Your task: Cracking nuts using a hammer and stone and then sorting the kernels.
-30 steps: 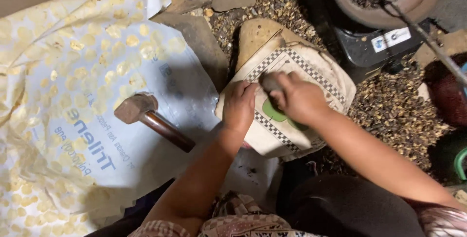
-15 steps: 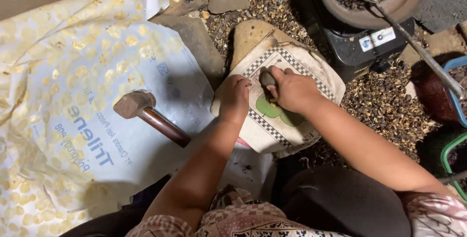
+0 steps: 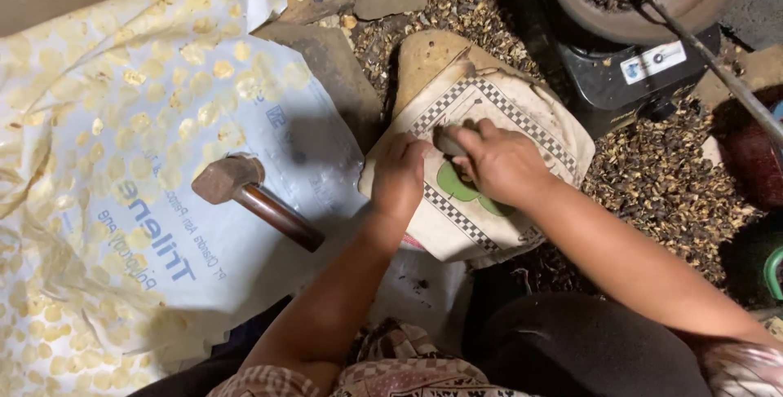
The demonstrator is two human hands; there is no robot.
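Head view: The person's right hand is wrapped around a small dark stone. The fingers are curled tight on it, and only the stone's left end pokes out. The stone sits low, on or just above a cloth-wrapped block with a black-and-white checked border and a green shape in the middle. The left hand lies just beside the right one. Its fingers are bent down onto the cloth, and I cannot tell if something small is pinched under them (they hide that spot).

Half a second ago the stone was down on the cloth at almost the same place, and a second ago it was a little higher and blurry. So the right hand has been going up and down in tiny knocks, and the left hand has stayed put beside it. That looks like pounding something small flat, one knock after another.

To the left, a hammer with a brown handle rests on a big white plastic sheet. Nobody is touching it, and it has not moved. Many flat yellow discs are spread over the sheet. Brown husks cover the floor on the right. At the top right a round pan of dark bits sits on a black stove.
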